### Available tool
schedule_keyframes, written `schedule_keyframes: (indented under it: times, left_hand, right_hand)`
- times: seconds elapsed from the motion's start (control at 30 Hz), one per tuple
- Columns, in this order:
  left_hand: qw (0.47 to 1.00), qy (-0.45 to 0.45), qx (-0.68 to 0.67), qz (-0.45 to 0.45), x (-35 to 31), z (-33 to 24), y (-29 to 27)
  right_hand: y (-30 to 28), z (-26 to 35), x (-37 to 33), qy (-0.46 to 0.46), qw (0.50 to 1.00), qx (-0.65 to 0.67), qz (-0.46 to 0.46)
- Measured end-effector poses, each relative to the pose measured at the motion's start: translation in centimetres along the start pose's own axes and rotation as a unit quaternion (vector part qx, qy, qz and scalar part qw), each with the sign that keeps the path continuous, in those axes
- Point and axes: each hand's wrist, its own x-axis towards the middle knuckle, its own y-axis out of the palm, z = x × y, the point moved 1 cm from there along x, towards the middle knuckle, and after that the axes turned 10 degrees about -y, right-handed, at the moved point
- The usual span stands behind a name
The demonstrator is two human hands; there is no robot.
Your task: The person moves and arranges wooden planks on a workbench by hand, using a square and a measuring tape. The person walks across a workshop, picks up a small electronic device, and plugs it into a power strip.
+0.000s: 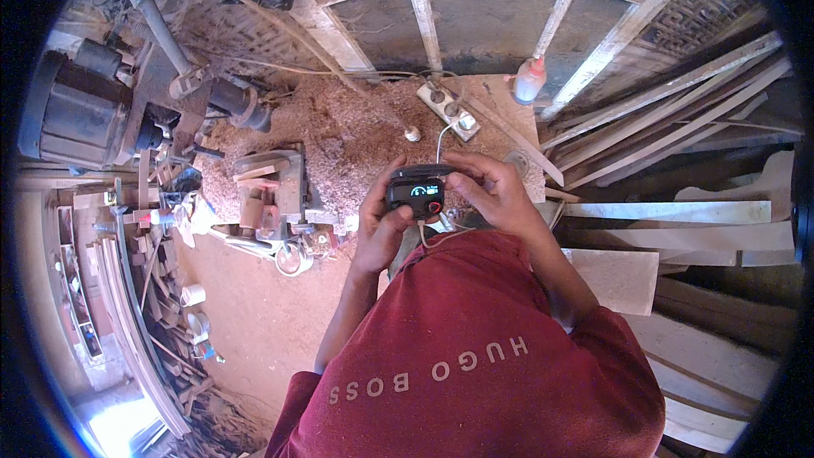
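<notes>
A small black device with a lit screen [426,190] is held between my two hands, in front of my chest. My left hand [383,225] wraps its left side, the thumb low near the screen. My right hand [492,191] grips its right side, with fingers along the top edge. A white cable [438,146] runs from behind the device up to a white power strip [448,108] on the bench. Another pale cable [428,239] loops below it, over my red shirt. The device's back is hidden.
Sawdust and shavings [331,127] cover much of the bench. A power tool [270,191] and a roll of tape [292,259] lie to the left, below a large dark machine [76,110]. A red-capped bottle [529,80] stands at the back right. Stacked planks [678,212] fill the right side.
</notes>
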Motion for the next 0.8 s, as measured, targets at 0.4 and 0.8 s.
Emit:
schedule_keyframes:
  times: [0.4,0.8]
  left_hand:
    - [0.997,-0.018,-0.050,-0.061,0.5,-0.2,0.5]
    - [0.997,-0.005,-0.025,-0.077,0.5,-0.7,1.3]
  right_hand:
    - [2.6,0.0,-0.9,-0.033,0.998,-0.050,-0.012]
    - [2.5,0.0,-0.6,-0.062,0.994,-0.091,-0.018]
